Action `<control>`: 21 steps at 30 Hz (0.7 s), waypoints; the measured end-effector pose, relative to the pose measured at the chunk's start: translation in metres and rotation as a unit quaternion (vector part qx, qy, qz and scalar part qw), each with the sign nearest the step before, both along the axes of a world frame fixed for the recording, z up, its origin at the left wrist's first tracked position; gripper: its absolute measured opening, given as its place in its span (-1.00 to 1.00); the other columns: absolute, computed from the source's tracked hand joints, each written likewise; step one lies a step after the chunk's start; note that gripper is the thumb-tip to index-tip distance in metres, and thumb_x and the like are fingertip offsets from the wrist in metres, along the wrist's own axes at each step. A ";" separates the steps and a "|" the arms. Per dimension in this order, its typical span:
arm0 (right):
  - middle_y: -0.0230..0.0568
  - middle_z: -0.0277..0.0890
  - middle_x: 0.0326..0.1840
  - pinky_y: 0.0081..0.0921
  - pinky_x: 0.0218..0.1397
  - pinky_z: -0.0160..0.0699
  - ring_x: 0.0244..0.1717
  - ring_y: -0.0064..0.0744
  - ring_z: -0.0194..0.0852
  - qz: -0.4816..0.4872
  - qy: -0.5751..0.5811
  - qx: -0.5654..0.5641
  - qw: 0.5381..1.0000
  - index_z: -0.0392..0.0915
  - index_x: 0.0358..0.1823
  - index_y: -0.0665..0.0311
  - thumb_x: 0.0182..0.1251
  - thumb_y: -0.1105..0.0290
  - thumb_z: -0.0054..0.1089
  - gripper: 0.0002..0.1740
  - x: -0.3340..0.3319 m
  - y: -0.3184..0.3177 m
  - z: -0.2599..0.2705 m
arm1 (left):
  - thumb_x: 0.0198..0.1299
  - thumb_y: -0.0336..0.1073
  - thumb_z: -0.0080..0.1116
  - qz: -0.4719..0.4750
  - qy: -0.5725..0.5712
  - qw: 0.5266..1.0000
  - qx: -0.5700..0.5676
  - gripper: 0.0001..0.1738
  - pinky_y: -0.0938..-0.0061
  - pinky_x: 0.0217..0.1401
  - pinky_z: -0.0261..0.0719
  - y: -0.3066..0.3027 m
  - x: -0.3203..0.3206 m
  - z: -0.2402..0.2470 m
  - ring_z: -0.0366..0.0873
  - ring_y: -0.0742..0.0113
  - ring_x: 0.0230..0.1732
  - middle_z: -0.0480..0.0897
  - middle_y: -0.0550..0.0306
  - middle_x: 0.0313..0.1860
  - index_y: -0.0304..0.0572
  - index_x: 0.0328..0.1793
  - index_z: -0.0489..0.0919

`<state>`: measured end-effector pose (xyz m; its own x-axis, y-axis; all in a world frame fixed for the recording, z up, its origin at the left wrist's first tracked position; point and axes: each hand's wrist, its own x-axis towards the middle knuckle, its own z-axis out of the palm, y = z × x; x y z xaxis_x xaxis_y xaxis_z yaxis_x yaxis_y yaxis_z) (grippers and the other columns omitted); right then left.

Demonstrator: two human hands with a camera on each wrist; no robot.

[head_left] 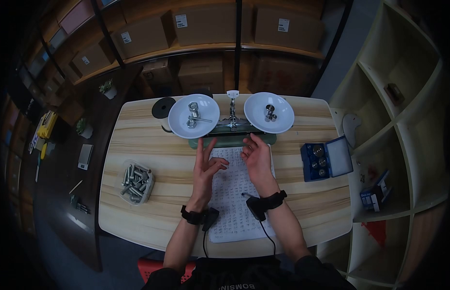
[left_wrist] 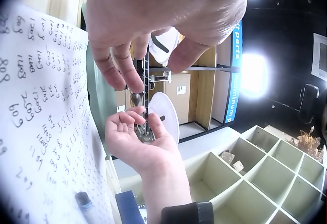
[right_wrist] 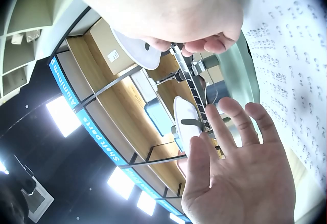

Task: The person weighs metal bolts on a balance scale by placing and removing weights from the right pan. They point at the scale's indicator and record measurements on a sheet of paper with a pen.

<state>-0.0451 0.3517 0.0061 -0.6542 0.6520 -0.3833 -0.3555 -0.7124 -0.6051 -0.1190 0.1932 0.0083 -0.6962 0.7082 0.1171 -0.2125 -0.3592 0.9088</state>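
Note:
A green two-pan balance [head_left: 230,141] stands at the table's far side. Its left white pan [head_left: 181,116] holds a large bolt [head_left: 194,110], a thin screw and a nut [head_left: 191,123]. Metal weights [head_left: 269,112] sit in the right pan [head_left: 283,121]. My right hand [head_left: 257,157] reaches to the balance's front, thumb and index finger pinching at the graduated beam [right_wrist: 190,76]; the small part between those fingertips is mostly hidden. Below the left pan my left hand [head_left: 203,166] has its fingers spread and relaxed, holding nothing, close to the beam's left part.
Under my hands lies a handwritten sheet [head_left: 234,220] with a pen on it. To the left is a clear tub [head_left: 137,182] of bolts; to the right, an open blue weight case [head_left: 309,164]. A spool [head_left: 163,108] stands beside the left pan. Shelving surrounds the table.

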 end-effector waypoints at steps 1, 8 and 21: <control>-0.42 0.54 -0.23 -0.51 -0.25 0.33 -0.40 -0.60 0.35 0.001 0.000 0.000 1.000 0.50 -0.11 0.08 0.40 0.23 0.28 -0.82 0.000 0.000 0.000 | 0.29 -0.53 0.10 0.000 -0.001 1.000 -0.001 0.10 0.41 0.09 0.61 0.000 0.000 0.001 0.64 0.29 0.01 0.12 -0.17 0.69 0.10 0.78 -0.33; -0.41 0.55 -0.21 -0.51 -0.24 0.34 -0.40 -0.60 0.35 0.001 -0.001 0.000 1.000 0.49 -0.11 0.08 0.40 0.23 0.28 -0.81 0.000 0.000 -0.001 | 0.29 -0.52 0.11 0.002 -0.004 1.000 -0.004 0.10 0.41 0.08 0.61 0.000 0.001 0.001 0.64 0.29 0.01 0.13 -0.16 0.69 0.10 0.78 -0.33; -0.44 0.55 -0.21 -0.51 -0.22 0.35 -0.39 -0.61 0.36 0.006 -0.003 0.004 1.000 0.49 -0.10 0.06 0.40 0.22 0.28 -0.81 0.000 0.000 -0.003 | 0.30 -0.52 0.09 0.000 -0.006 1.000 -0.005 0.08 0.41 0.10 0.60 0.000 0.001 0.004 0.64 0.30 0.01 0.12 -0.15 0.70 0.11 0.79 -0.31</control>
